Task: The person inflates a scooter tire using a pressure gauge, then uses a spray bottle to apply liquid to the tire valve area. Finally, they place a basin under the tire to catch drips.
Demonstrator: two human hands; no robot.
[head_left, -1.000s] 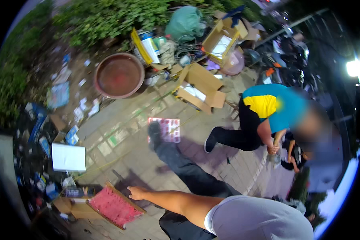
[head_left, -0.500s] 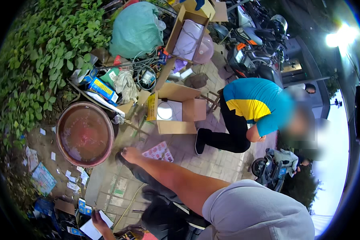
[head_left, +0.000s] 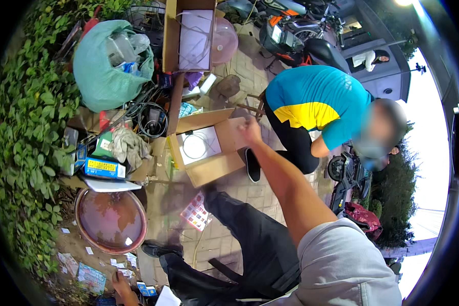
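Observation:
My right hand (head_left: 250, 131) is at the outer flap of an open cardboard box (head_left: 217, 171), with its fingers closed on the flap's edge. Inside this box, a coil of white cable (head_left: 195, 146) lies on a white surface. At the lower left, my left hand (head_left: 122, 286) is only partly visible and dim, and its finger posture is unclear. Small blue-and-white packets (head_left: 148, 289) and a white flat item (head_left: 168, 297) lie beside it. A printed sheet with red pictures (head_left: 195, 212) rests on the paving near my legs.
A round basin of water (head_left: 80, 224) stands at the left. Behind it are a green sack (head_left: 94, 66), a grey cloth (head_left: 130, 146) and a second carton (head_left: 171, 38). A person in a blue-and-yellow shirt (head_left: 316, 94) crouches beside the box. Parked motorbikes (head_left: 321, 48) stand farther back.
My right hand has moved from above the printed sheet to the box flap. The view has shifted, and the box now sits at a different slant. My left hand remains low at the left.

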